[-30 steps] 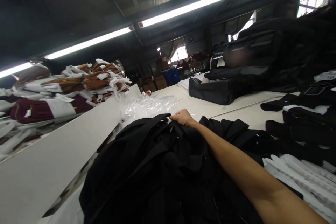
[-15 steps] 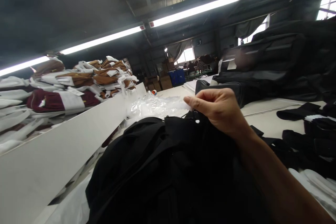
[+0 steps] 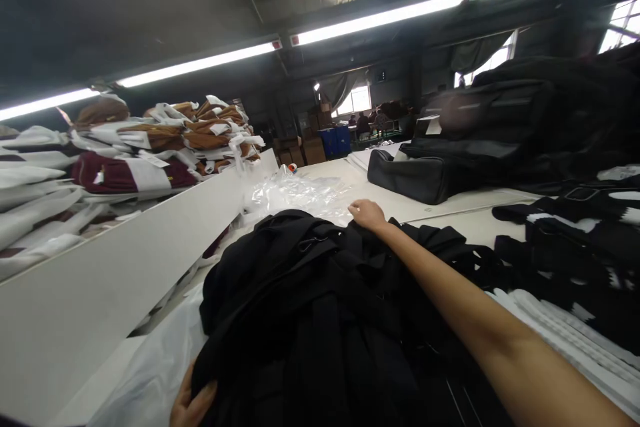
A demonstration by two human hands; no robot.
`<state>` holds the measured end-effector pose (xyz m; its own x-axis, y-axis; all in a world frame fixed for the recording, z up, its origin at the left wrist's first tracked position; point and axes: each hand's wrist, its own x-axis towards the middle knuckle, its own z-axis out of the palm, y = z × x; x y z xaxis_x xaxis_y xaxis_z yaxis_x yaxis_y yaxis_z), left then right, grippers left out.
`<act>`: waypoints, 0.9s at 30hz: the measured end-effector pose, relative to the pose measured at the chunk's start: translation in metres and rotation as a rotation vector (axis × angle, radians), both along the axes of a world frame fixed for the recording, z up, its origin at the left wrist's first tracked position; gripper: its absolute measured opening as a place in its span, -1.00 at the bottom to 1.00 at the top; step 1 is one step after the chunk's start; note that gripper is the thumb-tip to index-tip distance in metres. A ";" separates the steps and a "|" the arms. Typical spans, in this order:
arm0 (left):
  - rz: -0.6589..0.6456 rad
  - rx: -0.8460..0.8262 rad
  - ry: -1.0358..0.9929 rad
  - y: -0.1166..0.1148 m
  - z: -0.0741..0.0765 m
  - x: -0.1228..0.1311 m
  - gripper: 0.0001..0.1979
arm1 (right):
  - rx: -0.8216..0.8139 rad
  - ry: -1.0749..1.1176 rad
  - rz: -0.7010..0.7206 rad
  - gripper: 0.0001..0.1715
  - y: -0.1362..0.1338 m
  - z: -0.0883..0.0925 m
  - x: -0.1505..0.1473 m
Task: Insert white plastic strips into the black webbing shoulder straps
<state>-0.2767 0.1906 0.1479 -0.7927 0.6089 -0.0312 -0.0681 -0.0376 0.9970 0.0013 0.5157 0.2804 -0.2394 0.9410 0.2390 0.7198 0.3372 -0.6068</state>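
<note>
A large black backpack [image 3: 310, 307], soft and crumpled with wide straps, lies right in front of me and fills the lower middle of the view. At its near left edge my left hand [image 3: 193, 397] has fingers and thumb closed on the black fabric; part of that hand is cut off by the frame. My right arm stretches across the bag. Beyond its far edge my right hand [image 3: 367, 213] is closed, with curled fingers beside crinkled clear plastic [image 3: 300, 193]. Whatever those fingers hold, if anything, is hidden.
A white board [image 3: 125, 247] runs along the left, with wrapped brown and maroon bundles [image 3: 125, 173] piled behind it. Dark bags [image 3: 480, 127] are stacked at the right on the pale table [image 3: 330, 173]. Black straps [image 3: 560, 240] and white strips [image 3: 565, 333] lie nearer. People sit far back.
My right hand has moved lower and farther away, no longer holding the bag's top up near me. The backpack has sunk down. My left hand has come into view at lower left.
</note>
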 end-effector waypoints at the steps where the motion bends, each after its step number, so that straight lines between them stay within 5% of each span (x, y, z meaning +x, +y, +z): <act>1: -0.018 0.025 -0.008 0.000 0.003 0.003 -0.14 | 0.029 0.015 0.013 -0.58 -0.011 0.011 0.006; 3: -0.052 0.078 0.013 -0.001 0.009 0.010 -0.20 | 0.025 0.042 0.150 -0.51 -0.037 0.032 0.020; 5: -0.085 0.117 0.061 -0.004 0.015 0.016 -0.29 | -0.103 0.043 0.436 -0.46 -0.065 0.044 0.035; 8: -0.114 0.150 0.098 -0.007 0.017 0.020 -0.37 | -0.349 0.026 0.756 -0.23 -0.105 0.036 0.056; 11: -0.128 0.195 0.073 -0.007 0.015 0.020 -0.39 | -0.463 0.177 0.629 -0.45 -0.135 0.019 0.065; 13: -0.143 0.217 0.070 -0.006 0.012 0.017 -0.43 | -0.500 0.369 0.497 -0.59 -0.150 0.025 0.065; 15: -0.145 0.231 0.083 -0.006 0.011 0.015 -0.52 | -0.472 0.519 0.456 -0.61 -0.161 0.054 0.063; 22: -0.245 0.260 -0.106 -0.013 0.018 0.019 -0.51 | 0.032 0.752 0.449 -0.75 -0.178 0.225 0.049; 27: -0.273 0.256 0.020 -0.015 0.017 0.021 -0.33 | 0.325 0.920 0.288 -0.62 -0.191 0.298 0.057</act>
<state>-0.2562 0.1751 0.1650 -0.5990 0.7840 0.1629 -0.0908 -0.2687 0.9589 0.0587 0.3248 0.5784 -0.0409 0.7331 0.6788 -0.1152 0.6714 -0.7321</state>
